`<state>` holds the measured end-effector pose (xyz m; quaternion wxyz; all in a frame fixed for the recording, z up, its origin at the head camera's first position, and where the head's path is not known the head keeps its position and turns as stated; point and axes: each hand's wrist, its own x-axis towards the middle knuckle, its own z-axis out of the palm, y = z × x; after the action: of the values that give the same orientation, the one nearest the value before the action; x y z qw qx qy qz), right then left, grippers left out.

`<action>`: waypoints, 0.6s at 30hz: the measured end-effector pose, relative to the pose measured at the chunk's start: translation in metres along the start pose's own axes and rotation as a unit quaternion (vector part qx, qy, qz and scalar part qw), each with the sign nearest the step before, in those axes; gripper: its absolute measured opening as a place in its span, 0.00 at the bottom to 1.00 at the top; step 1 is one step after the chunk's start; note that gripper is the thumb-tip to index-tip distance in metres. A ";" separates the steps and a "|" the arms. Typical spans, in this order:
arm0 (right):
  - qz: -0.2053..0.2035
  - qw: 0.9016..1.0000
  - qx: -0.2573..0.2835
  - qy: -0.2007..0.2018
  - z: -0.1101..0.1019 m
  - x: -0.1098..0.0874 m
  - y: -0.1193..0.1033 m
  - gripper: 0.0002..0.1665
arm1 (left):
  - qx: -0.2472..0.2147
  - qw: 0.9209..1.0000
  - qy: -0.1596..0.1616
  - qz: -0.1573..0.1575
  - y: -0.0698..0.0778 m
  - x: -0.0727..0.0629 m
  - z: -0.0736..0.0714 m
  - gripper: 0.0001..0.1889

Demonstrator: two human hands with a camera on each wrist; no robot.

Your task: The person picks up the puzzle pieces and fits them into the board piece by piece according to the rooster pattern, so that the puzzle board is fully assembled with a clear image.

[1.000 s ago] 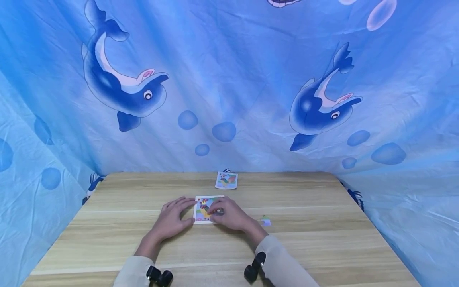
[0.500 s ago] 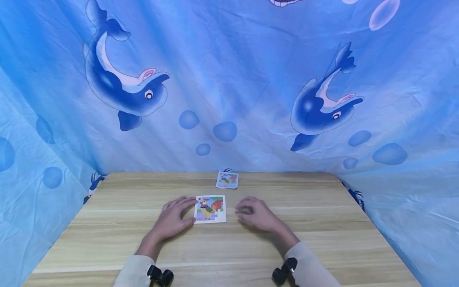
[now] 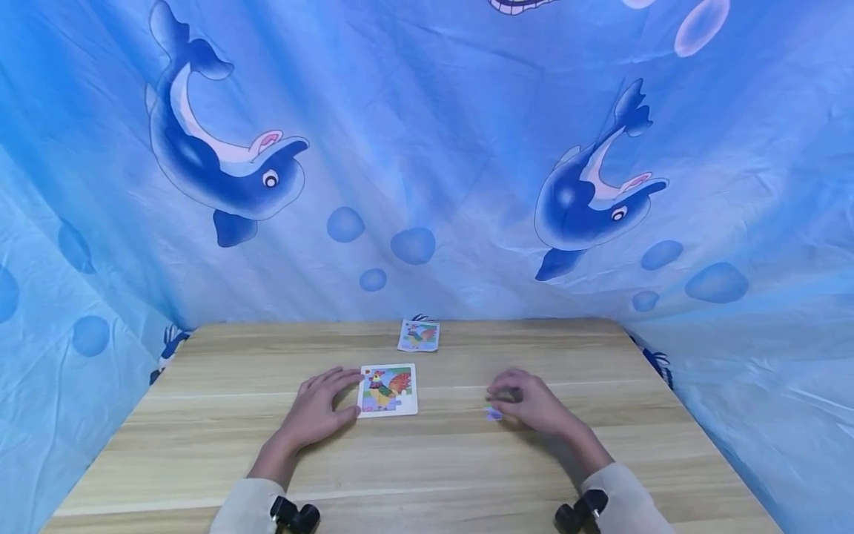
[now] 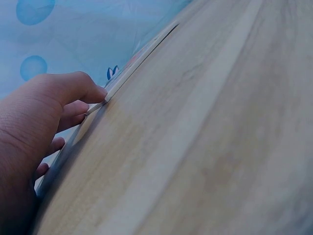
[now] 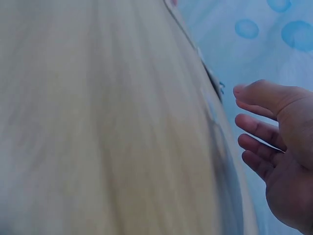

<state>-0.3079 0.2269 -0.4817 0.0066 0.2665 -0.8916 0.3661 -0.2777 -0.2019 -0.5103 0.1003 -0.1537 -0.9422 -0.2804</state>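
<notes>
A square jigsaw puzzle [image 3: 382, 397] with a rooster picture lies in its white frame on the table; a gap shows at its lower right. My left hand [image 3: 320, 406] touches the puzzle's left edge, index finger near the upper corner and thumb [image 4: 93, 93] near the lower one. To the right, a small purple puzzle piece [image 3: 493, 414] lies on the wood, partly under my right hand [image 3: 530, 403]. In the right wrist view, the right hand's fingers are loosely bent, with nothing seen between them. That view does not show the piece clearly.
A rooster picture card [image 3: 419, 336] lies at the back of the wooden table [image 3: 427, 475], behind the puzzle. A blue curtain [image 3: 454, 148] printed with dolphins hangs behind and along both sides.
My right hand has left the puzzle and moved right to the loose purple piece, and the gap at the puzzle's lower right has come into sight. My left hand stays at the edge.
</notes>
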 end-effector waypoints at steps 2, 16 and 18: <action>0.009 1.000 0.007 -0.012 -0.002 -0.004 0.004 0.13 | 0.000 1.000 0.001 0.001 0.000 0.000 0.000 0.32; 0.026 0.999 0.006 -0.021 0.002 -0.013 0.017 0.15 | -0.001 1.000 0.002 0.001 0.000 0.000 0.000 0.32; 0.026 0.999 0.011 -0.018 0.003 -0.013 0.018 0.14 | -0.001 1.000 0.002 0.001 0.000 0.000 0.000 0.32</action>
<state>-0.3050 0.2414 -0.4980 -0.0217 0.2502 -0.8940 0.3710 -0.2781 -0.2018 -0.5105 0.1023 -0.1542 -0.9416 -0.2813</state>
